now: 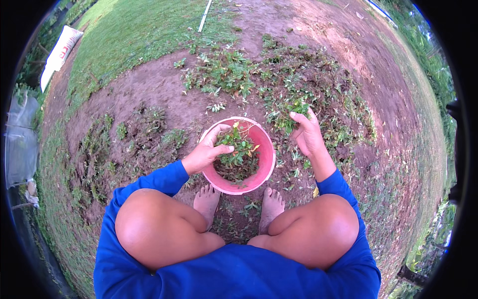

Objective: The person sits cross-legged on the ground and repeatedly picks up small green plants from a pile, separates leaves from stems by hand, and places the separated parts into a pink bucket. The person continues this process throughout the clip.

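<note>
A round pink plastic bucket (266, 160) stands on the soil just in front of my bare feet, with loose dark plant matter at its bottom. My left hand (210, 150) reaches over the bucket's left rim, gripping a bunch of leafy green plants (239, 147) with a few yellow leaves and pale thin stems. To the right of the bucket, my right hand (308, 132) pinches a smaller clump of green leaves (293, 117) between thumb and fingers. That clump hangs above a patch of plants, and its lower part blends in with them.
Low leafy plants (227, 71) grow beyond the bucket, and uprooted-looking, wilted ones (321, 82) spread to the right. More plants (149, 119) lie at the left. A white sack (61, 50) rests at the grass edge (123, 33). A pale pole (205, 17) lies far ahead.
</note>
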Tool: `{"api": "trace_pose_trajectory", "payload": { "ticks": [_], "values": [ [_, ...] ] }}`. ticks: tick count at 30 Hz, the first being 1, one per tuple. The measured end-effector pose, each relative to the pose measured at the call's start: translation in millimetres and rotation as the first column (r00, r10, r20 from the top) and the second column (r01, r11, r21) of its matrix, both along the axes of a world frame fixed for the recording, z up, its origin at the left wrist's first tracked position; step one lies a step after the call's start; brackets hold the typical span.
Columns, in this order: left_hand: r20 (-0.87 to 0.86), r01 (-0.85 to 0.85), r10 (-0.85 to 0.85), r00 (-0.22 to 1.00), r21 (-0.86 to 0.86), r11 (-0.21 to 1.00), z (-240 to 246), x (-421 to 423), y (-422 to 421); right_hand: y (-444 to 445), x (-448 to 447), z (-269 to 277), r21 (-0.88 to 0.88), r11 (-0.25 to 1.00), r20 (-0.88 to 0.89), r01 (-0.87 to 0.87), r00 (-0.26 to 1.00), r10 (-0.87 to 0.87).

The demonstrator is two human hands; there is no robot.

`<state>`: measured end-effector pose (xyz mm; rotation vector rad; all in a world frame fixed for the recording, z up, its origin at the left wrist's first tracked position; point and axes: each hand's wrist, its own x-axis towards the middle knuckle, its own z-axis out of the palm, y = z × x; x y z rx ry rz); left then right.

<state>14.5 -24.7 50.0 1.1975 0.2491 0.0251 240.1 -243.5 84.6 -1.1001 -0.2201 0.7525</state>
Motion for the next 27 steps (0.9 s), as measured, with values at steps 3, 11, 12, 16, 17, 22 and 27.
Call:
{"api": "trace_pose_trajectory", "payload": {
  "ticks": [3,11,12,16,17,22,27],
  "values": [
    [0.078,0.291,-0.300,0.951,0.111,0.950,16,20,-30,-4,7,11,0.028,1.000,0.020,0.014,1.000,-0.014],
    [0.060,0.188,-0.184,0.981,-0.071,0.980,40,37,-24,8,-29,33,-0.234,0.913,0.326,-0.336,0.857,0.399],
    [0.093,0.208,-0.201,0.975,-0.077,0.975,38,33,-21,15,-37,27,-0.251,0.894,0.412,-0.372,0.794,0.447],
    [0.079,0.170,-0.167,0.983,-0.034,0.985,26,17,-16,28,-55,6,-0.357,0.859,0.570,-0.368,0.642,0.512],
    [0.033,0.161,-0.160,0.987,-0.041,0.986,24,15,-14,30,-55,4,-0.404,0.862,0.622,-0.307,0.599,0.505],
    [0.121,0.072,-0.157,0.980,0.521,0.850,23,5,-4,39,-64,1,-0.418,0.902,0.836,-0.108,0.341,0.429],
    [-0.073,-0.098,0.103,0.992,0.070,0.993,15,-2,7,42,-66,0,-0.531,0.831,0.677,-0.167,0.507,0.534]
  ]
}}
